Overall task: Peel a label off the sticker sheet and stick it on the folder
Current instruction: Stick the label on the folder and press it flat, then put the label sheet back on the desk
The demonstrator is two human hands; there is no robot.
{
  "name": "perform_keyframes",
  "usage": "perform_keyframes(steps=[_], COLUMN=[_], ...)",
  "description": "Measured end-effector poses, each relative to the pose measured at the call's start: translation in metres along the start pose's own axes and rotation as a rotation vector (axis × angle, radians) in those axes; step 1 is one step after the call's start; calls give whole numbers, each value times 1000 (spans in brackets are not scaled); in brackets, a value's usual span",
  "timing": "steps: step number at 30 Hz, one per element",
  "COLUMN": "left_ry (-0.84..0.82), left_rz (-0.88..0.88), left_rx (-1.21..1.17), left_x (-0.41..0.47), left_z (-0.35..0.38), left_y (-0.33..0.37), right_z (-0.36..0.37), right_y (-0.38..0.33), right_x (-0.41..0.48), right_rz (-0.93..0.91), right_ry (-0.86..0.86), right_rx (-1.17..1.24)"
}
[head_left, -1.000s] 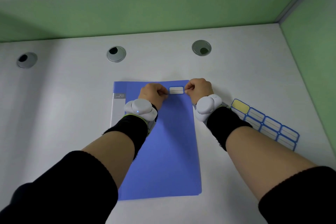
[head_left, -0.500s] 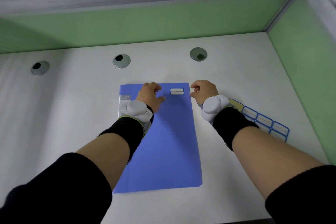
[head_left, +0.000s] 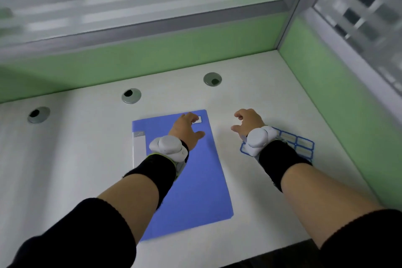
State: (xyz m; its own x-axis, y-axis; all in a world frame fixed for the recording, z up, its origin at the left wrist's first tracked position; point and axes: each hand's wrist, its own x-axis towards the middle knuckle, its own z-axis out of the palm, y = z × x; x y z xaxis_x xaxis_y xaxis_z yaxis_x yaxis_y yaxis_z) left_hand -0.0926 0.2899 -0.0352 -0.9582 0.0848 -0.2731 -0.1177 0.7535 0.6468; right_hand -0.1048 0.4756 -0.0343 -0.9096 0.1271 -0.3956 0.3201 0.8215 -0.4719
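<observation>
A blue folder (head_left: 195, 180) lies flat on the white desk, its grey spine strip at the left. A white label (head_left: 198, 119) with a blue border sits on the folder's top right corner. My left hand (head_left: 187, 129) rests over the folder's upper part with its fingers spread and the fingertips on the label's left end. My right hand (head_left: 247, 123) hovers just right of the folder, fingers apart and holding nothing. The sticker sheet (head_left: 301, 146) of blue-framed labels lies to the right, partly hidden under my right wrist.
Three round cable grommets (head_left: 131, 95) are set in the desk (head_left: 76, 159) behind the folder. Green partition walls (head_left: 339, 102) close the back and the right side. The desk's front edge runs along the bottom right.
Both hands have let go of the label, which now lies on the folder. My left hand moved onto it with spread fingers, my right hand drew away to the right. The camera tilted up.
</observation>
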Motion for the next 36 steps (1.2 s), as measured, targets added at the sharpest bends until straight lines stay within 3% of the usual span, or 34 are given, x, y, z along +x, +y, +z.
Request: perform_keyframes(steps=[14,18,25,36], left_ry=[-184,-202,-229,-227], left_rz=[155,169,178,238], left_rx=[116,128,153,157], left_x=[9,11,14,25], left_z=[91,105,117,136], left_y=[65,71,80,99], right_z=[-31,-31,-16,-30], right_y=[125,140,155,183], right_x=[-6,-7,-20,-11], right_rz=[281,264,28,135], right_ry=[23,13,-52,46], right_rx=[-44,-33,-53,-94])
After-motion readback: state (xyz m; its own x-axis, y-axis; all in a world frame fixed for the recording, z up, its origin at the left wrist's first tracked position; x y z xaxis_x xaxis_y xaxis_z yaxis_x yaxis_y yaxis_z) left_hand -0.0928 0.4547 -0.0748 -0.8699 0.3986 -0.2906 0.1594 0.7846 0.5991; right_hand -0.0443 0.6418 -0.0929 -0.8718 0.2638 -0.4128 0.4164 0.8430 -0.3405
